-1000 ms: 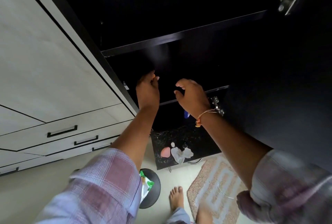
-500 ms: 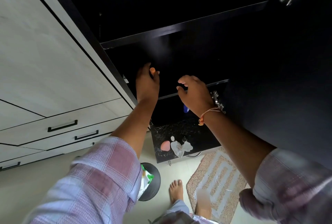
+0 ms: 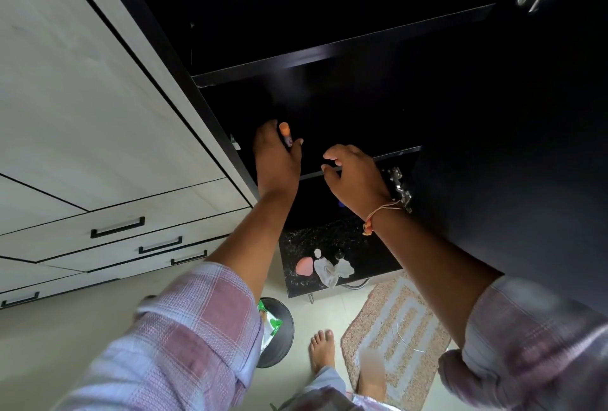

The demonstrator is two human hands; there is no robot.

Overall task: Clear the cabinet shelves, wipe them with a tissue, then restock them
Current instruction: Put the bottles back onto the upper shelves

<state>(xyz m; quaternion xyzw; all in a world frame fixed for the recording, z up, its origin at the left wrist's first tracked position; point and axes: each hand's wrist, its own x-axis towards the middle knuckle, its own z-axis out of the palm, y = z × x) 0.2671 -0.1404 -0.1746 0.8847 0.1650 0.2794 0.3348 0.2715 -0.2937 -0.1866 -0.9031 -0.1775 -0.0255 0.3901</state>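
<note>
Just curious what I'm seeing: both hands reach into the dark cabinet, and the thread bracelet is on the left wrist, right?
Not quite. Both hands do reach into the dark cabinet, but the thread bracelet is on the wrist of the right hand, not the left hand. The head view shows it.

text: none readable | labels: none | brands: none | numbers: none | green-and-white packet (image 3: 271,323) on the stool: print too small and partly hidden to make out
</note>
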